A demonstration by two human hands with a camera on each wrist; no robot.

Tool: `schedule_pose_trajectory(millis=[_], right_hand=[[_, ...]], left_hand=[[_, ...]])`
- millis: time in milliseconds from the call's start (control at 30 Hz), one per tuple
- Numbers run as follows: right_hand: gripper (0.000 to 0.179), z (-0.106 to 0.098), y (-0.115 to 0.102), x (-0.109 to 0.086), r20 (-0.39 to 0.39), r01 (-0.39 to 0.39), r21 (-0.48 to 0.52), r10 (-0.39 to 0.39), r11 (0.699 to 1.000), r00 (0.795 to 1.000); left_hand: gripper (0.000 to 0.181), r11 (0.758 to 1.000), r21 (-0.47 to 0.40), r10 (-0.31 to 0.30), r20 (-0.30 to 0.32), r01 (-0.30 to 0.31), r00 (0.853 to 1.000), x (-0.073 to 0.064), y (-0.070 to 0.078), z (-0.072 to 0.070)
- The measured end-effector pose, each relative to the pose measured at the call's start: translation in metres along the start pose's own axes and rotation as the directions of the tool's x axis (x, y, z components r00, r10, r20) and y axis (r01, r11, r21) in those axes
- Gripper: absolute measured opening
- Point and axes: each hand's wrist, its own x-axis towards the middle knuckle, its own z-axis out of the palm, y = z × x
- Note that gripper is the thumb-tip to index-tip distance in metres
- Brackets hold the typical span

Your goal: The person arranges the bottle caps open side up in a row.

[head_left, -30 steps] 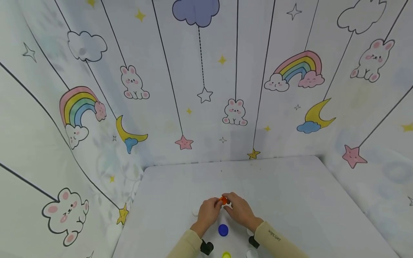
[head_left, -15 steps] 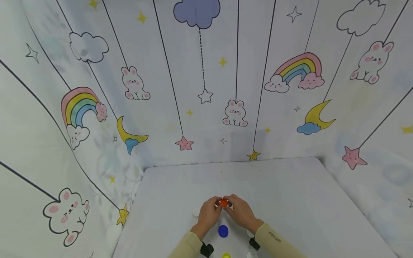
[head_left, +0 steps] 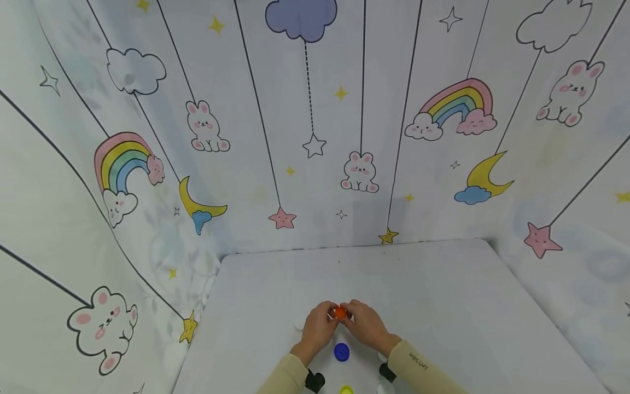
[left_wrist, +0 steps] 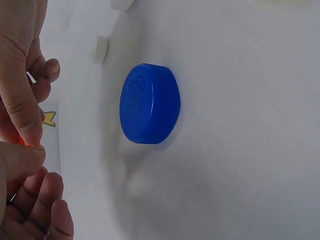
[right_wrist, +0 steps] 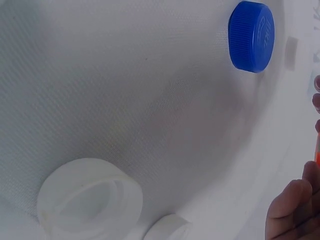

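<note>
We have the small, round, orange plastic piece (head_left: 340,312) between our two hands, over the white table (head_left: 418,290) and just beyond the ribbed, round, blue plastic cap (left_wrist: 148,103). Our left hand (head_left: 318,326) and right hand (head_left: 365,324) pinch it from either side, thumbs against fingertips. To handle it well, we should press evenly and lightly near its edge, as so small a piece (we judge) could tip or slip if one thumb pushed harder.

The head view gives us its round face; each wrist view catches only an orange sliver. The left wrist view shows raised marking on the blue cap, which from above looks plain, and the right wrist view reveals the hollow in a wide, white plastic cap (right_wrist: 90,200).
</note>
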Motion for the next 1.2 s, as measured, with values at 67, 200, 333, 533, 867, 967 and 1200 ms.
schedule_pose_trajectory(millis=[67,200,333,533,867,967,1200], right_hand=[[0.034,0.001,0.000,0.000,0.002,-0.007,0.009,0.007,1.000,1.000],[0.034,0.002,0.001,0.001,0.025,-0.040,0.034,0.039,0.999,0.999],[0.030,0.004,0.002,0.002,0.050,-0.060,0.047,0.058,0.997,0.997],[0.027,0.006,0.003,0.001,0.083,-0.056,0.052,0.052,0.997,0.995],[0.021,0.021,0.008,0.000,0.156,-0.107,0.045,0.099,0.993,0.983],[0.021,0.024,0.009,-0.001,0.171,-0.101,0.052,0.090,0.994,0.981],[0.022,0.026,0.011,0.000,0.189,-0.107,0.053,0.095,0.993,0.977]], left_hand=[[0.025,1.000,0.008,0.003,-0.004,-0.003,1.000,0.000,0.001,-0.001],[0.024,1.000,0.025,0.015,-0.012,-0.014,1.000,0.000,0.001,-0.001],[0.024,0.998,0.058,0.012,0.005,-0.012,1.000,0.000,-0.001,0.002],[0.023,0.997,0.081,-0.014,0.040,0.010,0.999,-0.001,-0.005,0.008],[0.019,0.995,0.101,-0.029,0.071,0.021,0.997,-0.007,-0.011,0.019],[0.019,0.995,0.093,-0.043,0.087,0.035,0.995,-0.007,-0.014,0.022],[0.019,0.995,0.099,-0.030,0.085,0.022,0.996,-0.006,-0.018,0.026]])
